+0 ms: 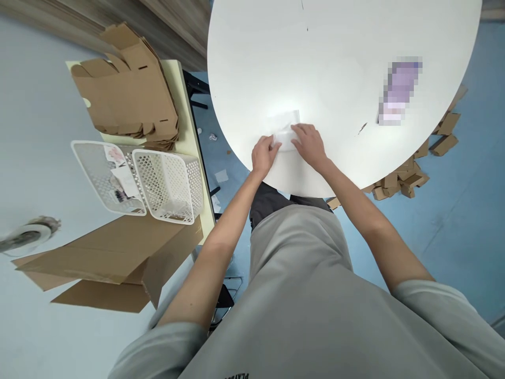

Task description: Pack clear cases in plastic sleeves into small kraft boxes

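a: where on the desk (347,58) to look for the whitish sheet (286,137)?

b: close to the near edge, a little left of the middle of that curve. lies flat or nearly so, between left hand (264,156) and right hand (310,145).

a: nearer to which?

b: to neither, really. touches both: left fingertips at the near left corner, right fingertips along the right side.

a: and which way from each grip?

b: forward and to the right of the left one. to the left of the right one, and slightly forward.

a: long axis?

b: hard to tell. washes out into the white top under the glare. seems to show a crease across the middle.

a: state of each grip?

b: left, thumb and forefinger close together on the sheet, perhaps pinching; can't tell for sure. right, thumb and forefinger a little apart, tips on the sheet; can't tell whether holding or just pressing.

a: anything else to note?

b: a blurred purple item (400,92) near the right edge, well apart from both hands.

a: main relation to mind?

b: the left-to-right line, as far as can be judged: sheet in the middle, one grip on either side, far edge untouched.
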A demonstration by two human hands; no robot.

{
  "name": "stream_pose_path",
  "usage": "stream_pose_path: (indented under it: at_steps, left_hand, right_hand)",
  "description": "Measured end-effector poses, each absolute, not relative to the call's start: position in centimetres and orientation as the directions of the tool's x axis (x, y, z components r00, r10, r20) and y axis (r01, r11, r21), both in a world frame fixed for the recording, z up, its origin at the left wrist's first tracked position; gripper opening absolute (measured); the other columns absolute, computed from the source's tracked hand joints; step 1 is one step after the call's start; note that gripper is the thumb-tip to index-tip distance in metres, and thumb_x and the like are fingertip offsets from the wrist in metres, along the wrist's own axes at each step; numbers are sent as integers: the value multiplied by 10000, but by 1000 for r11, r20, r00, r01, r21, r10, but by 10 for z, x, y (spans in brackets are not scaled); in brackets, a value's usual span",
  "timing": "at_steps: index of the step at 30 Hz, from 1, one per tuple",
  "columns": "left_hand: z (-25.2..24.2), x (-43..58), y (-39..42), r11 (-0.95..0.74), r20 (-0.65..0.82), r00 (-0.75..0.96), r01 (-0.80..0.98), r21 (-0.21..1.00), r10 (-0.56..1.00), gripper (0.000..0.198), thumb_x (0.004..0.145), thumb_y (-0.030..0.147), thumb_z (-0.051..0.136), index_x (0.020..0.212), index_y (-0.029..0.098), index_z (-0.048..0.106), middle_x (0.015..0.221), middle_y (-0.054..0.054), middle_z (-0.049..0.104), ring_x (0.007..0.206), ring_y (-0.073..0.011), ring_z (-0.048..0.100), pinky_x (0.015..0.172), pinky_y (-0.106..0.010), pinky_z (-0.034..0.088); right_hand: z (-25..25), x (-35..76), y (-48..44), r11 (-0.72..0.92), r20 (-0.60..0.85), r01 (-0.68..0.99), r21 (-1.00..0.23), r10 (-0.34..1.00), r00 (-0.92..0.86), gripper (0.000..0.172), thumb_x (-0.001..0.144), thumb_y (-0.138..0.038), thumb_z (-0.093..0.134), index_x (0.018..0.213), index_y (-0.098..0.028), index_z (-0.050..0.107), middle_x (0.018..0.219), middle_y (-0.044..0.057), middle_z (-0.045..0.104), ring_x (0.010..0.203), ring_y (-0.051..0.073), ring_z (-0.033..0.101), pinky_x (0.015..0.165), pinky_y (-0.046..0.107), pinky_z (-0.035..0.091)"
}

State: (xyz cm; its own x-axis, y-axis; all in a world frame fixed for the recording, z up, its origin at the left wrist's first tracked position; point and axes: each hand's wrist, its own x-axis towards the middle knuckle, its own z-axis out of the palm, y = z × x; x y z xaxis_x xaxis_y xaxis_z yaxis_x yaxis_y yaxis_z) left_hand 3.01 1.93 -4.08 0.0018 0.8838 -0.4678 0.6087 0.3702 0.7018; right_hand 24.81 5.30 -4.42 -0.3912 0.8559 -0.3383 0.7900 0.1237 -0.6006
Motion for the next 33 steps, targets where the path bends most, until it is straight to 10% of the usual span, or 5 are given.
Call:
stream_pose_path:
  at_steps: [10,15,21,28,33]
  left_hand:
    - [-35,42,9,129,-336,193,665,736,922,477,1174,487,494,1551,262,678,1727,-180,575,1679,-377,466,1410,-650,360]
    - [-31,46,-27,340,-381,-75,628,700,922,617,1201,562,407,1715,231,488,1770,-225,502,1664,-344,493,1376,-566,427]
    - [-43,61,-34,535,-548,-110,439,722,829,658,1218,558,393,1807,278,309,1766,-233,518,1438,-324,708,1190,-518,608]
    - [-75,112,8,383,-454,61,445,809,889,703,1218,471,426,1865,363,172,1903,-143,334,1652,-335,531,1266,-553,578]
    - [-87,99,38,472,-454,-138,360,805,880,708,1164,299,478,1841,301,269,1885,-138,385,1720,-320,441,1388,-599,452]
  right_hand:
    - [-46,253,48,314,-301,701,-641,737,-605,773,1092,-516,705,1754,-200,462,1848,223,423,1749,437,362,1368,744,382]
    - [-38,257,25,307,-293,718,-625,760,-580,674,1177,-513,508,1766,-187,463,1831,211,463,1745,402,384,1378,706,386]
    - [-38,257,55,163,-300,779,-605,860,-413,636,1222,-552,319,1551,-160,697,1404,233,788,1434,438,671,1259,703,499]
    - [-65,279,100,-75,-254,752,-655,959,-126,527,1157,-573,470,1252,-191,820,1254,181,768,1133,351,757,1091,604,630]
    - [-67,249,88,-253,-343,691,-677,939,8,375,1088,-494,575,1314,-242,736,1184,115,784,979,280,754,1020,525,639]
